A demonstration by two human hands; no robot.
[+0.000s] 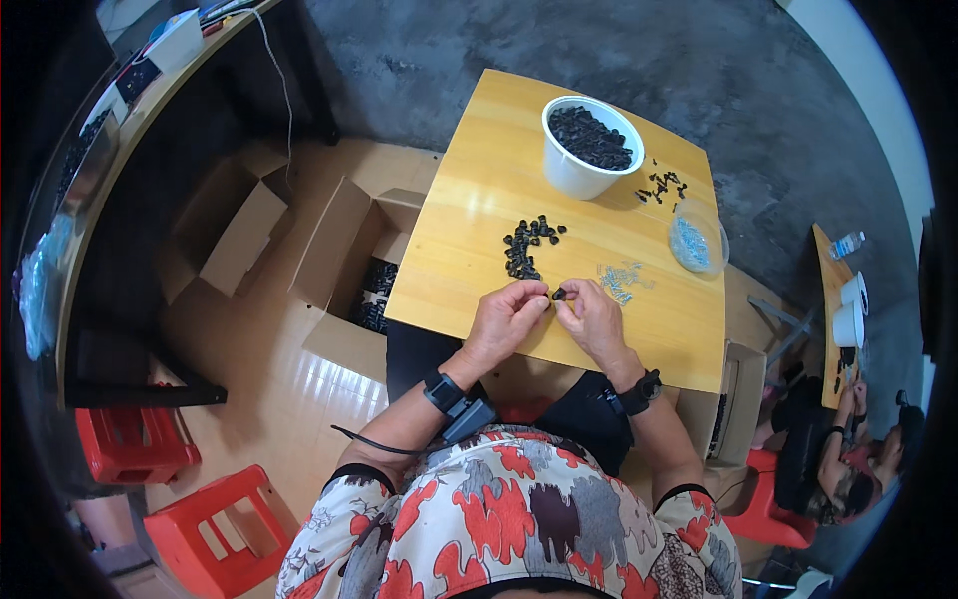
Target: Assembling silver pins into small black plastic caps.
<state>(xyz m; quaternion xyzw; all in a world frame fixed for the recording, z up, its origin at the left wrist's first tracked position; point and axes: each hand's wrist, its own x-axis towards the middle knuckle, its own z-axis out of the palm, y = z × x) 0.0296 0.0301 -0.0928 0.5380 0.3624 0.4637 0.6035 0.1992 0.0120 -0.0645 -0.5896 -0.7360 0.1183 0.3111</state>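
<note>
Over the near part of the wooden table, my left hand and my right hand meet with fingertips pinched. A small black plastic piece shows at the fingertips of my right hand. Whatever my left fingers pinch is too small to name. Just beyond my left hand lies a cluster of small black parts. Beyond my right hand are scattered small clear-blue pieces. A clear tub of similar blue pieces stands at the right edge. Toward the back, a white bucket holds many black parts.
More black bits lie right of the bucket. An open cardboard box stands left of the table, another box at its right. Red stools are at the lower left. At far right, another person works at a second table.
</note>
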